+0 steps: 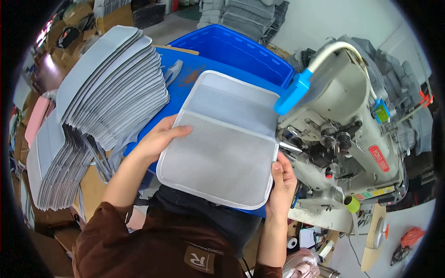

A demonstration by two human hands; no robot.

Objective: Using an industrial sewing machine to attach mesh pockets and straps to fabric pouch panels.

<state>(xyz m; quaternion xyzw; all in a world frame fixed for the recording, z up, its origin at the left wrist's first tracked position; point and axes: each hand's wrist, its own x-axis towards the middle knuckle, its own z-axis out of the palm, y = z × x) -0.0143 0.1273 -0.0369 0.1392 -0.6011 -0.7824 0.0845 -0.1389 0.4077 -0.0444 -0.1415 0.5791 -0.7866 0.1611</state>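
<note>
A light grey fabric panel (220,162) with rounded corners, white edge binding and a mesh pocket over its lower part lies between my hands. My left hand (162,139) grips its left edge, thumb on top of the mesh near the pocket's opening. Along the lower right edge, my right hand (281,183) pinches the border with the thumb in front. The fingers behind the panel are partly hidden. Close by on the right stands an industrial sewing machine (366,148), its needle area right beside the panel's right edge.
Left of me, a tall fanned stack of grey panels (116,88) leans over the blue tabletop (185,76); another stack (60,171) sits below it. A blue plastic bin (232,48) stands at the far side. A blue-headed lamp (294,92) hangs by the machine. Grey bundles (245,16) are piled behind.
</note>
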